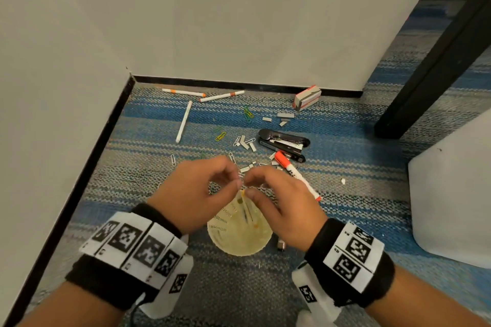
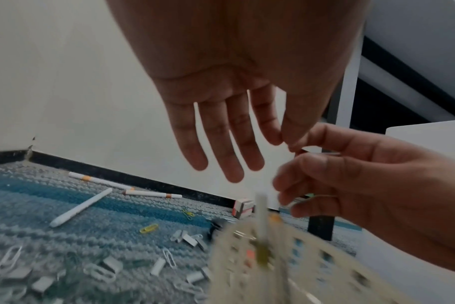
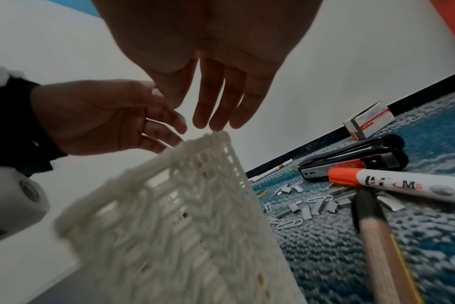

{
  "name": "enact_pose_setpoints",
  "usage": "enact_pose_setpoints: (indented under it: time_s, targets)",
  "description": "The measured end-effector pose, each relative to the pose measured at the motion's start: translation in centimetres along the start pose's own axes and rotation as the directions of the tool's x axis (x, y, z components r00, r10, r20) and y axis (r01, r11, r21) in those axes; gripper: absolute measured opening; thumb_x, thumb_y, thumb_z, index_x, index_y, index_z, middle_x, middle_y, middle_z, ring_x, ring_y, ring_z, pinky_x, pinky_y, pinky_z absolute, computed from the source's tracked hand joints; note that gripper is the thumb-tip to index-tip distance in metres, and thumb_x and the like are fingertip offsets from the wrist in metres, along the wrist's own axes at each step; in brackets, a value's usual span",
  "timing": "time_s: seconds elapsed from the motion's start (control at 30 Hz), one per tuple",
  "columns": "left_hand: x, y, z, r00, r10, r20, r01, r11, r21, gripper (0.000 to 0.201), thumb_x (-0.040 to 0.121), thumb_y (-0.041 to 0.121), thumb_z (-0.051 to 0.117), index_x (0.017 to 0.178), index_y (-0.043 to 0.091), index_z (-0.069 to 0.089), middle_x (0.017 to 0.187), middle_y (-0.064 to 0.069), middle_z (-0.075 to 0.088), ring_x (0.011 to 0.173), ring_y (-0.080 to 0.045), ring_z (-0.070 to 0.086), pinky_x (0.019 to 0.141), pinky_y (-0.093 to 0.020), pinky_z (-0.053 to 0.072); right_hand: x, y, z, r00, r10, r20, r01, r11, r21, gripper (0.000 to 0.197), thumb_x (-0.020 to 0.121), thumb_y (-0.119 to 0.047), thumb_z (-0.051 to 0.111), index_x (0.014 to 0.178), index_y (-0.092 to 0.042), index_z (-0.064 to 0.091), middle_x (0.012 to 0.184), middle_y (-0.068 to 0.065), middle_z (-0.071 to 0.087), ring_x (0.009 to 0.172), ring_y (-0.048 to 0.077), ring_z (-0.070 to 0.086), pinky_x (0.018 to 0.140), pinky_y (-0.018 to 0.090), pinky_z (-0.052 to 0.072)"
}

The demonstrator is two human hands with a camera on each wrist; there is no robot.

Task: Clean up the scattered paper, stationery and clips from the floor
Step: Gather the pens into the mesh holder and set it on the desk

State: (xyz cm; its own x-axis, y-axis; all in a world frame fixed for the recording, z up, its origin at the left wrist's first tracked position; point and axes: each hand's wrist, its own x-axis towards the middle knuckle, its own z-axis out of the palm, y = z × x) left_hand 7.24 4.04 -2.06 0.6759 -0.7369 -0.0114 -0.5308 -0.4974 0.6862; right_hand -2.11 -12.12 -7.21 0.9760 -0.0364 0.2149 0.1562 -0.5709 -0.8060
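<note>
Hands (image 1: 194, 194) and (image 1: 279, 204) meet over the cup (image 1: 239, 236), fingers pinching thin paper clips (image 2: 312, 197), probably to drop them in, off the floor (image 1: 345, 220).

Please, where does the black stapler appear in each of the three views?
Head: the black stapler lies right of centre on the carpet.
Left wrist: mostly hidden; a dark blurred bit behind the basket may be it.
Right wrist: right side, mid-height.
Shared landmark: the red and white cardboard box by the wall.
</note>
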Motion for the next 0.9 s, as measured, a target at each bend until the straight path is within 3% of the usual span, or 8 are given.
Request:
enact_pose_setpoints:
  time_s: [0.2, 0.27, 0.33, 0.47, 0.57, 0.67, 0.73, 0.9]
  targets:
    - [5.5, -3.1, -4.1, 0.992, -0.121, -0.024, 0.123, 0.972, 0.199, 0.011, 0.083, 0.03, 0.062, 0.075, 0.025, 0.058, 0.058, 0.011, 0.056, 0.055, -0.004, 0.052, 0.053, -0.009, 0.035, 6.4, 1.5, -2.1, 0.999, -0.031, 0.017, 0.033, 0.995, -0.089, 0.008, 0.09, -0.016, 0.056, 0.096, -0.019, 0.06, 0.083, -0.012, 0.058, 0.075, 0.001, 0.051, 0.07, 0.017, 0.043]
    - [8.2, -5.9, -5.4, 0.975, -0.217, -0.042, 0.221, 0.936, 0.275, 0.01, 0.083, 0.027, 0.061, 0.074, 0.026, 0.057, 0.059, 0.01, 0.054, 0.055, -0.003, 0.049, 0.059, -0.021, 0.042, 10.2, 2.8, -2.2, 0.997, 0.013, 0.076, 0.0, 0.985, -0.174, 0.01, 0.088, -0.015, 0.056, 0.096, -0.02, 0.06, 0.08, -0.006, 0.06, 0.071, 0.007, 0.05, 0.068, 0.023, 0.041]
    - [10.6, -9.1, -6.2, 0.948, -0.314, -0.057, 0.314, 0.885, 0.344, 0.011, 0.082, 0.028, 0.06, 0.072, 0.027, 0.055, 0.066, 0.006, 0.058, 0.068, -0.015, 0.057, 0.071, -0.028, 0.047, 14.2, 4.6, -1.7, 0.987, 0.072, 0.144, -0.033, 0.965, -0.261, 0.013, 0.087, -0.015, 0.054, 0.098, -0.02, 0.06, 0.08, -0.003, 0.058, 0.071, 0.012, 0.049, 0.069, 0.027, 0.04]
    - [13.0, -14.2, -5.4, 0.868, -0.497, 0.028, 0.42, 0.761, 0.495, 0.006, 0.085, 0.022, 0.058, 0.081, 0.022, 0.054, 0.083, 0.0, 0.057, 0.088, -0.026, 0.059, 0.075, -0.028, 0.042, 21.6, 8.7, 1.2, 0.945, 0.227, 0.237, -0.101, 0.888, -0.45, 0.023, 0.087, -0.019, 0.05, 0.11, -0.021, 0.055, 0.102, 0.006, 0.054, 0.095, 0.024, 0.054, 0.087, 0.034, 0.044]
    - [13.2, -17.0, -4.0, 0.794, -0.605, 0.062, 0.492, 0.698, 0.52, 0.011, 0.085, 0.021, 0.059, 0.084, 0.02, 0.049, 0.093, -0.006, 0.062, 0.086, -0.031, 0.058, 0.074, -0.031, 0.044, 25.0, 10.8, 4.4, 0.908, 0.339, 0.246, -0.172, 0.837, -0.52, 0.035, 0.087, -0.017, 0.05, 0.122, -0.017, 0.049, 0.123, 0.014, 0.046, 0.11, 0.035, 0.052, 0.091, 0.038, 0.045]
    - [13.2, -18.7, -3.1, 0.764, -0.643, 0.056, 0.542, 0.686, 0.486, 0.02, 0.082, 0.019, 0.063, 0.088, 0.015, 0.045, 0.09, -0.01, 0.057, 0.078, -0.028, 0.051, 0.071, -0.034, 0.043, 25.3, 12.6, 7.6, 0.867, 0.373, 0.329, -0.121, 0.799, -0.589, 0.062, 0.083, -0.015, 0.052, 0.141, -0.018, 0.03, 0.15, 0.016, 0.02, 0.138, 0.036, 0.024, 0.107, 0.047, 0.036]
    - [13.2, -19.2, -2.9, 0.773, -0.634, 0.028, 0.552, 0.692, 0.465, 0.023, 0.081, 0.018, 0.065, 0.089, 0.014, 0.044, 0.087, -0.009, 0.054, 0.077, -0.027, 0.049, 0.069, -0.034, 0.042, 25.0, 13.5, 8.5, 0.857, 0.405, 0.32, -0.115, 0.755, -0.646, 0.071, 0.084, -0.019, 0.051, 0.147, -0.021, 0.018, 0.157, 0.01, 0.005, 0.144, 0.03, 0.006, 0.11, 0.05, 0.027]
    - [13.9, -19.2, -2.9, 0.767, -0.641, -0.002, 0.564, 0.672, 0.48, 0.029, 0.083, 0.016, 0.066, 0.098, 0.012, 0.042, 0.091, -0.013, 0.057, 0.075, -0.03, 0.05, 0.064, -0.036, 0.039, 25.5, 13.8, 8.4, 0.92, 0.322, 0.224, -0.094, 0.737, -0.669, 0.066, 0.085, -0.014, 0.049, 0.145, -0.016, 0.024, 0.146, 0.013, 0.033, 0.132, 0.036, 0.03, 0.105, 0.048, 0.035]
